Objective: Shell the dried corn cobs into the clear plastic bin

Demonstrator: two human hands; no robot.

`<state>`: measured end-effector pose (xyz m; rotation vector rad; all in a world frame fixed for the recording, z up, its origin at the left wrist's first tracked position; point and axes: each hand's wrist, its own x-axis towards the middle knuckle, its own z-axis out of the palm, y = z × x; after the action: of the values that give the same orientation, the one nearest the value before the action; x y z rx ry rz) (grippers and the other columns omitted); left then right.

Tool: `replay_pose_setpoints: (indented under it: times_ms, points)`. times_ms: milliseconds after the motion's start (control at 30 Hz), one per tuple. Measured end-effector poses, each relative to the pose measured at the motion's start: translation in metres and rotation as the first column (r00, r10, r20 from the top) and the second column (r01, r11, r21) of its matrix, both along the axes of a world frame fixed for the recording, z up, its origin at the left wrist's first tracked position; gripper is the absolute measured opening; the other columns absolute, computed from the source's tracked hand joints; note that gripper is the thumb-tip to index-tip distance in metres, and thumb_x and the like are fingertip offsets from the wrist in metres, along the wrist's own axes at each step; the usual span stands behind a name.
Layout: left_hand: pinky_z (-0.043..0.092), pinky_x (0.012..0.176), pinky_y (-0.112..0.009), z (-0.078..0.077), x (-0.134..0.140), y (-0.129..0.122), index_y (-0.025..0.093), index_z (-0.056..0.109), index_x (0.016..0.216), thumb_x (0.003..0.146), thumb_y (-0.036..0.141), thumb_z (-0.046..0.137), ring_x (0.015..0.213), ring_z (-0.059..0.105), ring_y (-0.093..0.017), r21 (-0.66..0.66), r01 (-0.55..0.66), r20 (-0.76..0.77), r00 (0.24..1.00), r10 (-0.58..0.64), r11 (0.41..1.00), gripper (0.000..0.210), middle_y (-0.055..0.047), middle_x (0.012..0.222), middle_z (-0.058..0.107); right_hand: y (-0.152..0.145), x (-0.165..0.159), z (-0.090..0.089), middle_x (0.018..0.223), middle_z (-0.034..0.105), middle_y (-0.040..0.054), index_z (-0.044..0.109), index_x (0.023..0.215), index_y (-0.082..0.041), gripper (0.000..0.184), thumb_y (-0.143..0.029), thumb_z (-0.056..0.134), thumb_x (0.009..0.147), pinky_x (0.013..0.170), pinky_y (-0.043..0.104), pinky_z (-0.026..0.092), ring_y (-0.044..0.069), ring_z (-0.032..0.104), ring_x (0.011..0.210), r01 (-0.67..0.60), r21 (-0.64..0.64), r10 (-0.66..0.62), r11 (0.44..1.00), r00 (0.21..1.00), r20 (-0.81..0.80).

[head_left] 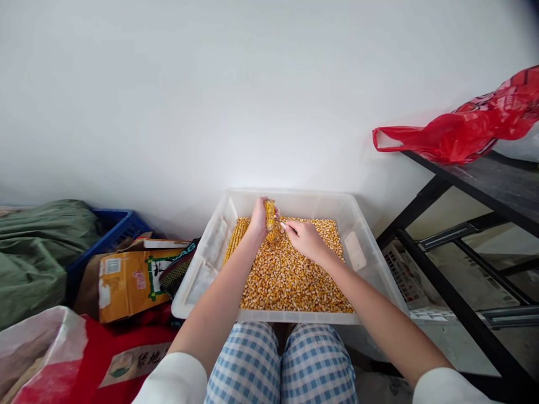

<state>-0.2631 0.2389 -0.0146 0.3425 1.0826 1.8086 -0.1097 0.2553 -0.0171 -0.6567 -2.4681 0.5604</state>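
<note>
My left hand (pixel 260 216) is wrapped round a corn cob (pixel 270 213), held nearly upright over the far part of a clear plastic tub (pixel 366 255). Just right of the cob is my right hand (pixel 306 240), its fingers closed and pointing at it. Something small and pale shows at those fingertips; I cannot make out what it is. Loose corn kernels (pixel 290 283) cover much of the tub's bottom. Along the tub's left side, partly behind my left forearm, lie unshelled corn cobs (pixel 237 238).
To the left are a cardboard box (pixel 122 283), a blue crate (pixel 122 224), green cloth (pixel 33 247) and a red bag (pixel 101 353). A black metal rack (pixel 442 185) with a red plastic bag (pixel 458 132) stands right. A white wall (pixel 252 101) rises behind the tub.
</note>
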Motion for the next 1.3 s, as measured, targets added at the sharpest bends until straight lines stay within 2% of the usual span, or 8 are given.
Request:
replay_pose_setpoints:
  times_ms: [133, 300, 467, 667, 800, 1000, 1133, 1300]
  points:
    - [0.036, 0.039, -0.021, 0.0, 0.003, -0.001, 0.017, 0.055, 0.08, 0.076, 0.04, 0.045, 0.039, 0.047, -0.011, 0.003, 0.057, -0.095, 0.994, -0.056, 0.998, 0.025, 0.0, 0.052, 0.053, -0.002, 0.001, 0.004, 0.059, 0.059, 0.002, 0.061, 0.072, -0.017, 0.032, -0.028, 0.038, 0.091, 0.055, 0.024, 0.024, 0.011, 0.044, 0.052, -0.024, 0.024, 0.023, 0.999, 0.999, 0.036]
    - [0.036, 0.04, -0.022, 0.0, 0.008, 0.0, 0.017, 0.055, 0.081, 0.076, 0.041, 0.045, 0.041, 0.049, -0.012, -0.022, 0.023, -0.158, 0.987, -0.026, 1.0, 0.027, -0.001, 0.054, 0.054, -0.003, 0.001, 0.005, 0.063, 0.063, 0.0048, 0.062, 0.071, -0.018, 0.031, -0.027, 0.04, 0.091, 0.057, 0.026, 0.024, 0.014, 0.049, 0.055, 0.038, 0.067, -0.045, 0.997, 0.994, 0.097]
    - [0.037, 0.043, -0.021, -0.002, 0.015, 0.002, 0.017, 0.052, 0.079, 0.08, 0.042, 0.042, 0.041, 0.049, -0.011, -0.032, -0.131, -0.157, 0.98, 0.124, 0.991, 0.027, 0.001, 0.052, 0.051, -0.011, -0.005, 0.0, 0.064, 0.064, 0.0061, 0.062, 0.073, -0.018, 0.03, -0.025, 0.039, 0.091, 0.056, 0.028, 0.022, 0.014, 0.05, 0.054, 0.124, 0.107, -0.137, 0.986, 0.984, 0.116]
    - [0.04, 0.048, -0.021, -0.006, 0.02, 0.006, 0.018, 0.046, 0.074, 0.081, 0.038, 0.039, 0.043, 0.051, -0.01, -0.05, -0.309, -0.092, 0.948, 0.303, 0.95, 0.023, 0.002, 0.052, 0.049, -0.018, -0.014, -0.007, 0.062, 0.062, 0.0054, 0.06, 0.075, -0.017, 0.031, -0.025, 0.036, 0.092, 0.055, 0.027, 0.021, 0.014, 0.049, 0.054, 0.196, 0.074, -0.203, 0.978, 0.974, 0.103]
    - [0.039, 0.046, -0.021, -0.005, 0.013, 0.006, 0.018, 0.048, 0.076, 0.081, 0.041, 0.039, 0.04, 0.049, -0.01, -0.055, -0.239, -0.04, 0.971, 0.237, 0.97, 0.025, 0.002, 0.05, 0.05, -0.01, -0.008, -0.002, 0.06, 0.061, 0.0047, 0.06, 0.073, -0.017, 0.033, -0.027, 0.035, 0.092, 0.055, 0.027, 0.022, 0.013, 0.048, 0.053, 0.202, 0.048, -0.204, 0.978, 0.978, 0.042]
    - [0.037, 0.042, -0.021, 0.0, 0.001, 0.002, 0.018, 0.051, 0.078, 0.079, 0.047, 0.043, 0.04, 0.048, -0.011, -0.009, -0.149, -0.031, 0.988, 0.149, 0.989, 0.03, 0.001, 0.05, 0.051, 0.0, 0.005, 0.009, 0.059, 0.058, 0.0017, 0.059, 0.07, -0.018, 0.033, -0.029, 0.037, 0.092, 0.056, 0.024, 0.024, 0.012, 0.044, 0.052, -0.037, 0.018, 0.037, 0.999, 0.999, 0.026]
    - [0.037, 0.041, -0.022, 0.001, 0.001, 0.001, 0.017, 0.054, 0.079, 0.077, 0.051, 0.046, 0.04, 0.048, -0.01, -0.008, -0.099, -0.088, 0.991, 0.098, 0.995, 0.036, 0.001, 0.051, 0.052, -0.003, 0.005, 0.011, 0.055, 0.054, 0.0005, 0.057, 0.067, -0.018, 0.035, -0.03, 0.037, 0.092, 0.056, 0.025, 0.023, 0.011, 0.042, 0.051, -0.048, 0.03, 0.047, 0.998, 0.998, 0.052]
    - [0.037, 0.043, -0.022, -0.002, 0.001, 0.003, 0.017, 0.055, 0.077, 0.078, 0.048, 0.045, 0.04, 0.048, -0.01, -0.007, -0.099, -0.148, 0.984, 0.097, 0.995, 0.033, 0.0, 0.052, 0.053, -0.003, 0.005, 0.011, 0.055, 0.053, 0.0004, 0.056, 0.065, -0.018, 0.036, -0.031, 0.037, 0.092, 0.055, 0.025, 0.023, 0.011, 0.041, 0.05, -0.039, 0.031, 0.037, 0.999, 0.997, 0.06]
